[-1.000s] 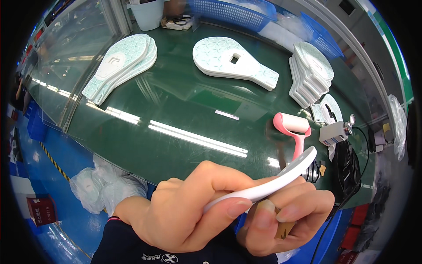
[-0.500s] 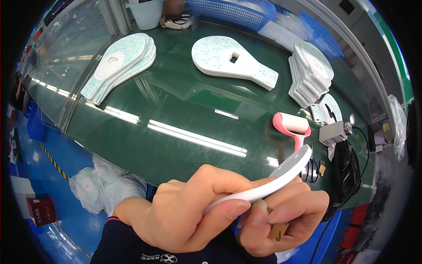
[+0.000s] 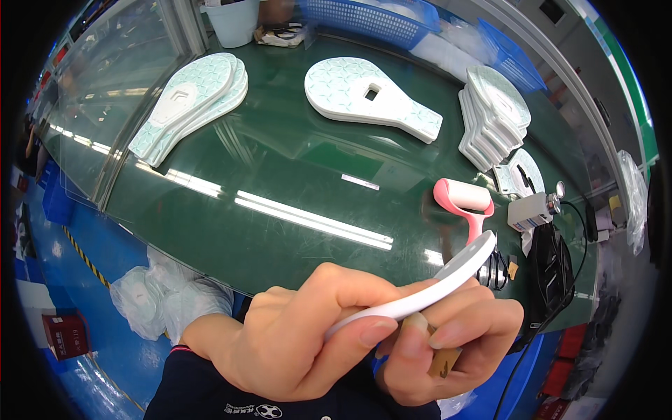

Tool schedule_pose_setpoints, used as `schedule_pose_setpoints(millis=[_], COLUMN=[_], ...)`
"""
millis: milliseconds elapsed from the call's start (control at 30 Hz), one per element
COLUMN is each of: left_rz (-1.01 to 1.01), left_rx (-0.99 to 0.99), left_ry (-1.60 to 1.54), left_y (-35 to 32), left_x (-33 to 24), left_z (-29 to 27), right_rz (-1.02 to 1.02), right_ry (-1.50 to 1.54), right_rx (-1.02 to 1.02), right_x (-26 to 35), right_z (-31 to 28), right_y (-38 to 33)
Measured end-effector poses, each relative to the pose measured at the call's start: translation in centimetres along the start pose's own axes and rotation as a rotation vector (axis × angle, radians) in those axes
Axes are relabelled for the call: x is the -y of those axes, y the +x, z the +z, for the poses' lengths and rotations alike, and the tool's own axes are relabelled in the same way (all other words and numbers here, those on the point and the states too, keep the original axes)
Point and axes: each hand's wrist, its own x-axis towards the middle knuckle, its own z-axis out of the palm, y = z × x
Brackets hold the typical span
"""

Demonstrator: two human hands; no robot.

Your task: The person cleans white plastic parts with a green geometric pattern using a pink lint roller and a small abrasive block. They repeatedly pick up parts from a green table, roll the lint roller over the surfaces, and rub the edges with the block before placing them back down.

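My left hand (image 3: 308,329) is closed on a thin, curved white plastic part (image 3: 413,301), its thumb on the near rim and its fingers behind. The part is tilted, its far end rising to the right. Just below and behind it, my right hand (image 3: 448,343) is closed, with a small tan piece (image 3: 444,362) bearing a dark mark pinched in its fingers. Some right fingers lie against the underside of the white part. What the fingertips touch there is partly hidden.
On the green table (image 3: 280,175) lie patterned paddle-shaped panels (image 3: 343,87), more panels (image 3: 192,98) at left, and a stack (image 3: 493,115) at right. Nearer are a pink-handled roller (image 3: 465,199), a dispenser bottle (image 3: 530,211) and a black bag (image 3: 549,273). Blue baskets (image 3: 378,22) line the back.
My right hand's fingers have shifted slightly, and the tan piece has turned and risen a little. The left hand and the white part stay almost still.
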Motion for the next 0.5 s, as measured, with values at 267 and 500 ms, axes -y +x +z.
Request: schedule_pose_setpoints(millis=[267,500], left_rz=[-0.050,-0.208], left_rx=[0.006,0.069], left_ry=[-0.107,-0.352], left_y=[0.4,1.1], left_x=[0.3,1.6], left_z=[-0.1,-1.5], right_rz=[0.202,-0.124], right_ry=[0.040,-0.353], right_rx=[-0.018,-0.339], right_x=[1.9,0.9], right_z=[-0.1,-6.1], right_y=[-0.4,1.4])
